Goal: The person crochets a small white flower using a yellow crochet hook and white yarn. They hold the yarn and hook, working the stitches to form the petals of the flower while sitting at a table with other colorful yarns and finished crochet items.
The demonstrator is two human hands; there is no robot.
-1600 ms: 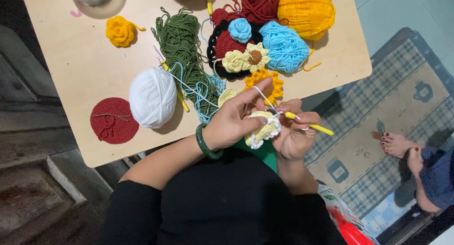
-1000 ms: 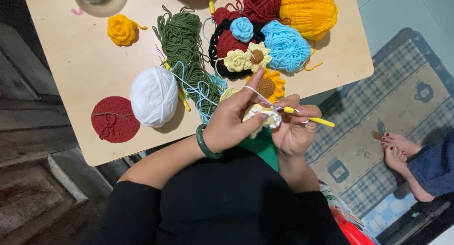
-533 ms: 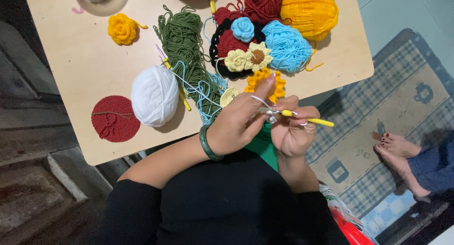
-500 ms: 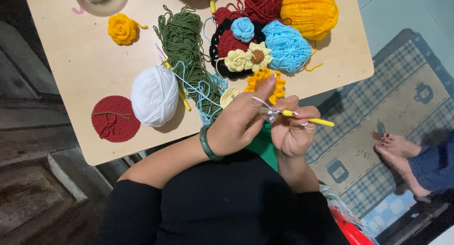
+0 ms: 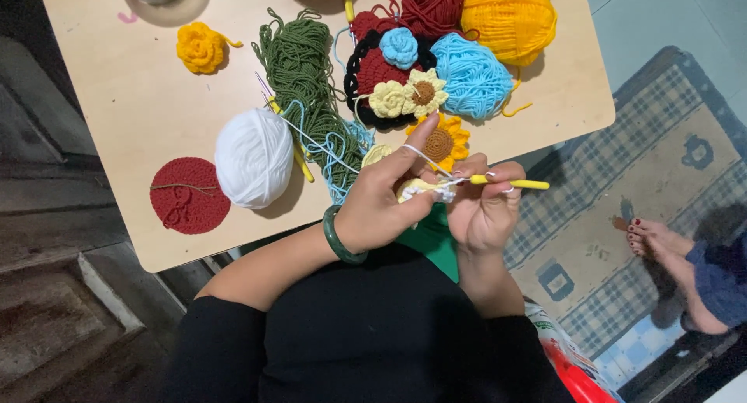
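Crochet piece, pale yellow and white: pinched in your left hand, held just off the near table edge, above your lap. White yarn strand: looped over your raised left forefinger, running down to the piece. Crochet hook, yellow handle: your right hand is closed around it, tip at the piece. Green bangle: on your left wrist. Sunflower motif: on the wooden table, just beyond your fingers. White yarn ball: left of your hands. Red crocheted disc: further left. Green yarn skein, blue yarn, orange yarn ball: beyond. Another person's bare feet: on the checked rug, right.
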